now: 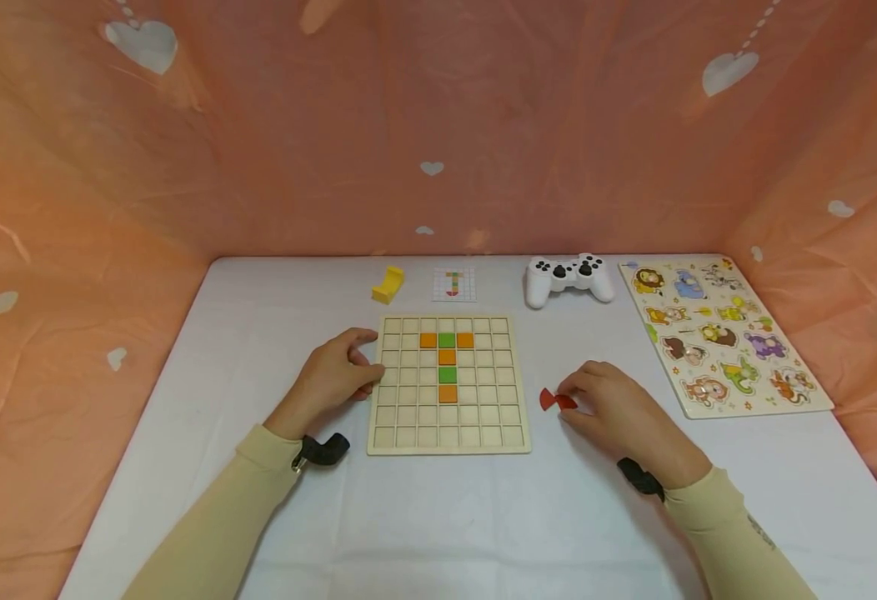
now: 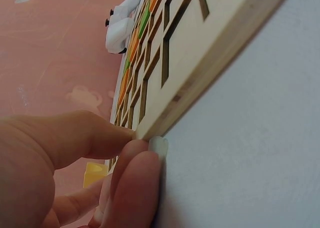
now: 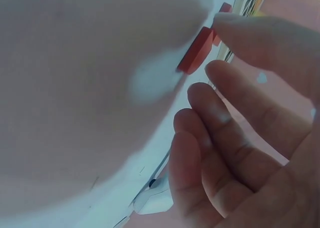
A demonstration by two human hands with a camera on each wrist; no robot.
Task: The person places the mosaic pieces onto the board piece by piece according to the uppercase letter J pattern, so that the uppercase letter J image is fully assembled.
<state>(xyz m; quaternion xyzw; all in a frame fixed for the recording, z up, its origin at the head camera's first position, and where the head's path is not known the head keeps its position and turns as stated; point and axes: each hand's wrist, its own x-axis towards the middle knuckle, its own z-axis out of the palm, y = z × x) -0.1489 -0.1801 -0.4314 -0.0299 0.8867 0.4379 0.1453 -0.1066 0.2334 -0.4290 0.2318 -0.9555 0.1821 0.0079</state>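
A wooden grid board [image 1: 407, 414] lies flat, holding orange tiles [image 1: 448, 357] and green tiles [image 1: 448, 375] in a T shape. At its left edge my left hand [image 1: 329, 372] pinches the rim, thumb on top and fingers against the side in the left wrist view. To the right of the board, two red quarter-round pieces [image 1: 547, 399] lie tip to tip on the table. My right hand [image 1: 622, 421] hovers at the nearer red piece [image 3: 197, 51], thumb and index finger apart around it, the other fingers loosely bent.
Behind the board stand a yellow holder [image 1: 388, 285], a small pattern card [image 1: 454, 285] printed with a coloured J-like shape, and a white game controller [image 1: 569, 279]. An animal puzzle board [image 1: 727, 337] lies at the right. An orange cloth [image 1: 438, 125] hangs behind the white table [image 1: 423, 525].
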